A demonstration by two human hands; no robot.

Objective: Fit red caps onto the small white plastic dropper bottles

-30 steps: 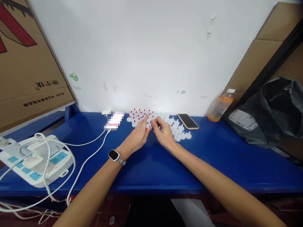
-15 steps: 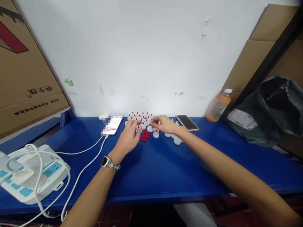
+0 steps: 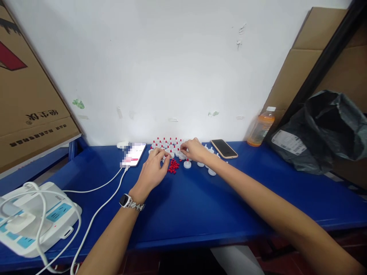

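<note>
My left hand [image 3: 151,170], a watch on its wrist, rests on the blue table [image 3: 183,214] with fingers curled, fingertips touching the white caps with red tips [image 3: 168,144]. A small heap of loose red pieces [image 3: 172,166] lies just right of that hand. My right hand [image 3: 195,150] reaches over the caps, fingers pinched together at a white cap; what they hold is too small to name. Plain white caps [image 3: 212,172] lie under and beside my right forearm.
A phone with a lit screen [image 3: 132,154] on a white cable lies left of the caps, a dark phone [image 3: 224,148] to the right. An orange drink bottle [image 3: 260,130], a black bag [image 3: 321,133], a white power strip [image 3: 34,217] and cardboard boxes [image 3: 28,95] surround the table.
My hands parted and the heap of red pieces came into sight between them. My right hand moved back over the caps; the view shifted slightly.
</note>
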